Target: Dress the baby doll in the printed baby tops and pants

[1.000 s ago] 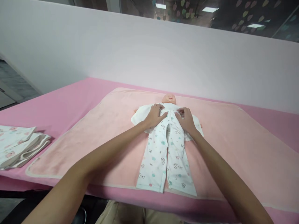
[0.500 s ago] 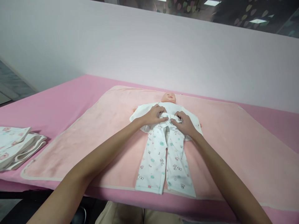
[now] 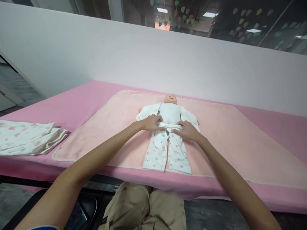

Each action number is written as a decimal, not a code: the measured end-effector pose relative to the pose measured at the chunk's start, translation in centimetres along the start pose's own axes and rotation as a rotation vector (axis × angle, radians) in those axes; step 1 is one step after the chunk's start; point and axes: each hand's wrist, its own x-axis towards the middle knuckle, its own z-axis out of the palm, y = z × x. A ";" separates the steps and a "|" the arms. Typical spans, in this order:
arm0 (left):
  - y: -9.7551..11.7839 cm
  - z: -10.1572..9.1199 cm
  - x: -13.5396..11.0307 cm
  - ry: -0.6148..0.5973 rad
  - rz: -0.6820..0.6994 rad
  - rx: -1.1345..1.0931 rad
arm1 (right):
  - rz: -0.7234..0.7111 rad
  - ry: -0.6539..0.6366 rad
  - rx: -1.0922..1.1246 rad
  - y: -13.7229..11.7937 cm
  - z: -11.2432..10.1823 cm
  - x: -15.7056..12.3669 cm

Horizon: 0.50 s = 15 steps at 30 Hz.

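Observation:
A baby doll (image 3: pixel 170 110) in a white top lies face up on a light pink blanket (image 3: pixel 223 137), head toward the wall. White patterned trousers (image 3: pixel 167 150) cover its legs and reach to the blanket's near edge. My left hand (image 3: pixel 151 122) grips the left side of the trousers' waistband with curled fingers. My right hand (image 3: pixel 185 129) grips the right side of the same waistband. Both hands sit at the doll's waist, below its bare white chest.
The blanket lies on a pink-covered table (image 3: pixel 79 102) against a white wall. A stack of folded patterned cloths (image 3: pixel 28 137) rests at the table's left end. My knees in khaki trousers (image 3: pixel 146 207) show under the table's front edge.
Both hands have slid down from the doll's chest to its waist, drawing the trousers' waistband toward me and uncovering the white top. The camera has pulled back.

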 end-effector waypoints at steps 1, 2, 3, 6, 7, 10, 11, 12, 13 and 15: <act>0.3 0.1 -0.4 -0.012 -0.022 0.011 | 0.012 -0.005 -0.020 -0.3 0.1 -0.5; 0.6 0.2 -0.8 -0.022 -0.039 0.026 | 0.021 -0.007 -0.043 -0.5 0.2 -0.9; 0.8 0.4 -1.1 -0.028 -0.051 0.038 | 0.028 -0.007 -0.064 -0.8 0.3 -1.3; 1.4 0.9 -1.8 -0.036 -0.077 0.056 | 0.033 -0.015 -0.099 -1.3 0.8 -2.1; 1.5 1.1 -1.8 -0.032 -0.083 0.060 | 0.026 -0.016 -0.101 -1.4 0.9 -2.2; 1.5 1.6 -1.7 -0.007 -0.067 0.090 | -0.008 -0.014 -0.103 -1.4 1.3 -2.3; 1.4 1.8 -1.5 0.002 -0.054 0.099 | -0.015 -0.005 -0.106 -1.3 1.5 -2.3; 1.4 1.9 -1.4 0.010 -0.043 0.104 | -0.020 0.006 -0.110 -1.2 1.7 -2.3; 1.3 2.1 -1.3 0.017 -0.035 0.103 | -0.025 0.020 -0.116 -1.2 1.9 -2.3; 1.2 2.3 -1.1 0.026 -0.030 0.091 | -0.038 0.057 -0.124 -1.0 2.3 -2.4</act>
